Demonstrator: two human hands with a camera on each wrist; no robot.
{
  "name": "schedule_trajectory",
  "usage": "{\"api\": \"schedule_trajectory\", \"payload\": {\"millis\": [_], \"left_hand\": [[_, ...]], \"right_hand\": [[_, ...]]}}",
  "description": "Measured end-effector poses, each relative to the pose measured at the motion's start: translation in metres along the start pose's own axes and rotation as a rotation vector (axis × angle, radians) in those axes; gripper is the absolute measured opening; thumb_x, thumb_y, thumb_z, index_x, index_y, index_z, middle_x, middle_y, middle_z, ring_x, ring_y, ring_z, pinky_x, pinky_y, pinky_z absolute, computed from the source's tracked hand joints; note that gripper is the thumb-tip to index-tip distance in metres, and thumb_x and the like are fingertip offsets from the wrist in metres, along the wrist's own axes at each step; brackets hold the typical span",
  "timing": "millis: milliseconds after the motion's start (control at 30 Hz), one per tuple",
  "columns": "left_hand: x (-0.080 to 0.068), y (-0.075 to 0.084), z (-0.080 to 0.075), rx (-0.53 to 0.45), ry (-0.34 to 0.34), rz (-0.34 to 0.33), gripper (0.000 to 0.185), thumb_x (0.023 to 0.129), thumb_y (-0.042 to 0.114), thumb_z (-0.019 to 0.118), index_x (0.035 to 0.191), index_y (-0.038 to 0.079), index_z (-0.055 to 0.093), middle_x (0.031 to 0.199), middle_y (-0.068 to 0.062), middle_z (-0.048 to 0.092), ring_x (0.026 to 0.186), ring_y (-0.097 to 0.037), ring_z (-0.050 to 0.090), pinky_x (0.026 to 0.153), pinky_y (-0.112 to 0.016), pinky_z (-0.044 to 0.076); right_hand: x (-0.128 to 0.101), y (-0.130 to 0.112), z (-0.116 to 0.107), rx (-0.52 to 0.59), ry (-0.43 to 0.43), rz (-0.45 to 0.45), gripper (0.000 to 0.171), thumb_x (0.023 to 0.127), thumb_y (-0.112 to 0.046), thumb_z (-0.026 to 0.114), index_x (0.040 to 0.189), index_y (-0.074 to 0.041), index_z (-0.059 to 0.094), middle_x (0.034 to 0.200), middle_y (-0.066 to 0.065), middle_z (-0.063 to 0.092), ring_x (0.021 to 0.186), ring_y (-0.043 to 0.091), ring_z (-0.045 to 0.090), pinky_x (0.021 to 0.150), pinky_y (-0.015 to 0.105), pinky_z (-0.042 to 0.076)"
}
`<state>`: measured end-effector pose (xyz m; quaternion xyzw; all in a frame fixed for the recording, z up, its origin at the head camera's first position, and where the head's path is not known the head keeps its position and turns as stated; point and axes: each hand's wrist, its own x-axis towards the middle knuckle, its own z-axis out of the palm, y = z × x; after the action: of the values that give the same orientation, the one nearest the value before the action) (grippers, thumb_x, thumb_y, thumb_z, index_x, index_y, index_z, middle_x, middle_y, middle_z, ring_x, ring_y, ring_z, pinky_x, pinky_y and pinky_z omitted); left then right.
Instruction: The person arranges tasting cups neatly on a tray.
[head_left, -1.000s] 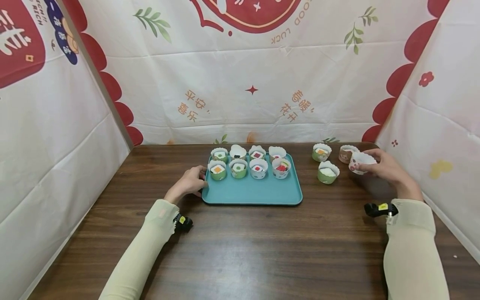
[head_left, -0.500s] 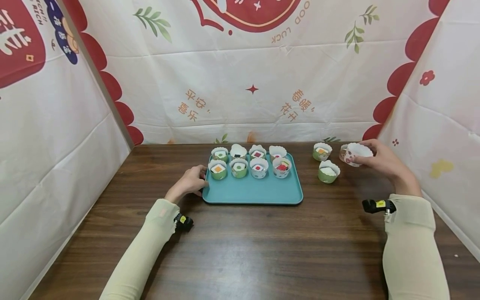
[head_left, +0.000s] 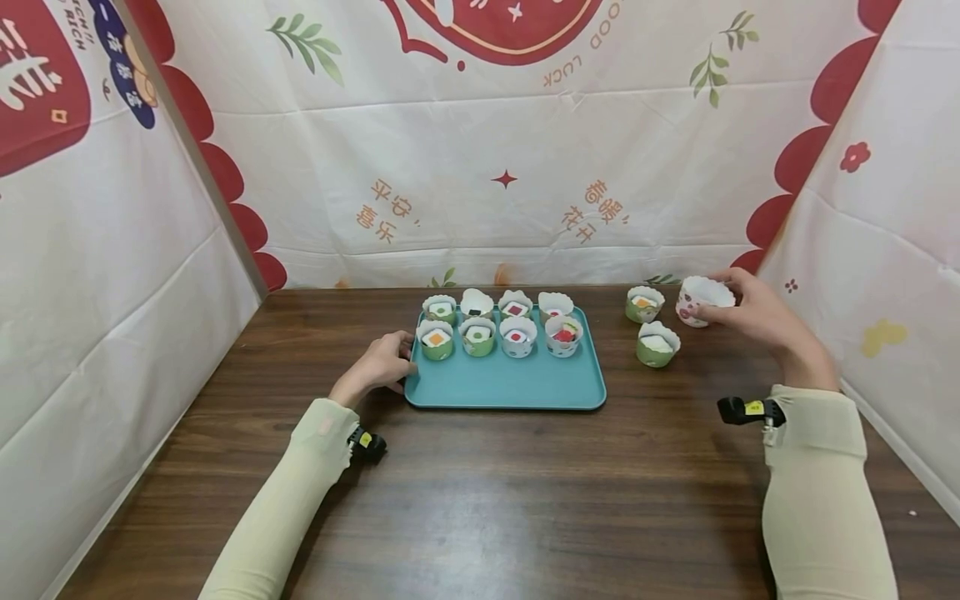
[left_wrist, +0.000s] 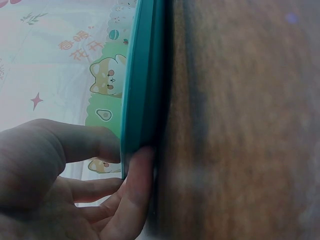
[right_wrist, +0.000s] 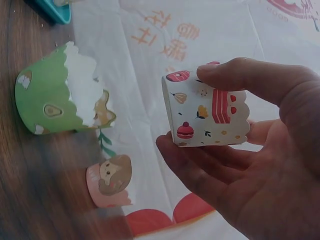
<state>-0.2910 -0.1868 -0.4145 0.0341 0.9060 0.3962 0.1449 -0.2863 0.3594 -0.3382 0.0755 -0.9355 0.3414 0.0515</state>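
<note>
My left hand (head_left: pixel 382 362) grips the left edge of a teal tray (head_left: pixel 502 387); in the left wrist view, thumb and fingers (left_wrist: pixel 135 195) pinch its rim. Two rows of paper baking cups with small fillings stand on the tray's far half. My right hand (head_left: pixel 765 321) holds a white paper baking cup (right_wrist: pixel 210 110) printed with cakes, the thumb on one side and fingers on the other. It is raised off the table. In the head view it hides a pink baking cup (right_wrist: pixel 107 182) with a cartoon face, which shows in the right wrist view.
Two green baking cups, a nearer one (head_left: pixel 655 354) and a farther one (head_left: pixel 641 308), stand between the tray and my right hand. Printed white cloth (head_left: pixel 487 200) walls the back and both sides of the brown wooden table (head_left: pixel 480 500).
My right hand has moved the white baking cup left and away from me, from beside the pink cup to over it in the head view. My left hand and the tray stay put.
</note>
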Motion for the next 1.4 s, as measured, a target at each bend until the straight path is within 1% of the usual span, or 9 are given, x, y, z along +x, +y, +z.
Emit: {"api": "schedule_trajectory", "payload": {"millis": [200, 300, 433, 533, 733, 833, 900, 1133, 1400], "left_hand": [[0.0, 0.0, 0.0, -0.002, 0.003, 0.003, 0.062, 0.095, 0.005, 0.064, 0.153, -0.001, 0.041, 0.128, -0.024, 0.058, 0.102, -0.03, 0.066, 0.064, -0.035, 0.065], [0.0, 0.0, 0.001, 0.003, 0.003, 0.003, 0.062, 0.095, 0.005, 0.064, 0.153, -0.001, 0.041, 0.127, -0.024, 0.058, 0.102, -0.03, 0.066, 0.063, -0.035, 0.065], [0.001, -0.001, 0.001, -0.003, -0.001, 0.005, 0.062, 0.095, 0.005, 0.064, 0.153, -0.001, 0.041, 0.128, -0.025, 0.058, 0.103, -0.031, 0.067, 0.064, -0.035, 0.065], [0.001, -0.001, 0.001, -0.01, -0.002, 0.004, 0.062, 0.096, 0.006, 0.064, 0.153, -0.001, 0.041, 0.129, -0.025, 0.057, 0.104, -0.032, 0.066, 0.064, -0.036, 0.065], [0.0, 0.0, 0.001, -0.009, 0.0, 0.0, 0.062, 0.096, 0.006, 0.064, 0.153, -0.001, 0.041, 0.129, -0.025, 0.057, 0.104, -0.032, 0.066, 0.064, -0.036, 0.065], [0.0, 0.0, 0.001, -0.005, 0.0, 0.0, 0.062, 0.096, 0.006, 0.064, 0.153, -0.002, 0.041, 0.129, -0.025, 0.057, 0.103, -0.031, 0.067, 0.065, -0.036, 0.065], [0.0, 0.0, 0.001, -0.003, 0.001, -0.001, 0.061, 0.097, 0.006, 0.064, 0.153, -0.002, 0.041, 0.129, -0.025, 0.057, 0.102, -0.031, 0.067, 0.065, -0.036, 0.065], [0.0, 0.0, 0.001, -0.004, -0.001, -0.001, 0.06, 0.098, 0.006, 0.063, 0.153, -0.001, 0.041, 0.131, -0.026, 0.057, 0.105, -0.032, 0.066, 0.065, -0.036, 0.065], [0.001, -0.002, 0.001, -0.022, 0.008, 0.025, 0.058, 0.099, 0.007, 0.058, 0.153, -0.003, 0.04, 0.134, -0.028, 0.057, 0.109, -0.035, 0.066, 0.064, -0.036, 0.065]], "right_hand": [[0.004, -0.013, 0.003, -0.05, -0.019, -0.03, 0.067, 0.092, -0.029, 0.077, 0.142, 0.005, 0.049, 0.126, 0.026, 0.059, 0.089, 0.004, 0.051, 0.069, 0.015, 0.044], [0.007, -0.019, 0.008, -0.056, -0.054, -0.043, 0.07, 0.092, -0.029, 0.078, 0.144, 0.006, 0.046, 0.127, 0.028, 0.058, 0.096, 0.014, 0.054, 0.07, 0.016, 0.045], [0.009, -0.024, 0.014, -0.054, -0.092, -0.052, 0.071, 0.094, -0.027, 0.076, 0.146, 0.008, 0.042, 0.13, 0.028, 0.055, 0.105, 0.03, 0.054, 0.07, 0.016, 0.046], [0.01, -0.027, 0.016, -0.055, -0.102, -0.058, 0.073, 0.094, -0.027, 0.075, 0.146, 0.009, 0.04, 0.13, 0.029, 0.054, 0.108, 0.034, 0.053, 0.07, 0.016, 0.045], [0.009, -0.035, 0.021, -0.074, -0.105, -0.057, 0.073, 0.094, -0.032, 0.075, 0.147, 0.005, 0.042, 0.133, 0.027, 0.054, 0.111, 0.035, 0.054, 0.074, 0.019, 0.045], [0.009, -0.037, 0.024, -0.061, -0.116, -0.058, 0.07, 0.095, -0.033, 0.074, 0.147, 0.001, 0.042, 0.134, 0.025, 0.054, 0.112, 0.034, 0.053, 0.075, 0.02, 0.047], [0.009, -0.038, 0.026, -0.058, -0.116, -0.072, 0.07, 0.095, -0.033, 0.074, 0.147, 0.002, 0.043, 0.133, 0.025, 0.054, 0.111, 0.034, 0.053, 0.074, 0.02, 0.047], [0.011, -0.043, 0.034, -0.047, -0.119, -0.06, 0.074, 0.093, -0.036, 0.077, 0.146, 0.002, 0.043, 0.131, 0.024, 0.055, 0.108, 0.032, 0.055, 0.073, 0.024, 0.049], [0.012, -0.052, 0.038, -0.053, -0.121, -0.071, 0.072, 0.093, -0.034, 0.077, 0.146, 0.001, 0.044, 0.13, 0.024, 0.056, 0.111, 0.035, 0.055, 0.081, 0.031, 0.049]]}}
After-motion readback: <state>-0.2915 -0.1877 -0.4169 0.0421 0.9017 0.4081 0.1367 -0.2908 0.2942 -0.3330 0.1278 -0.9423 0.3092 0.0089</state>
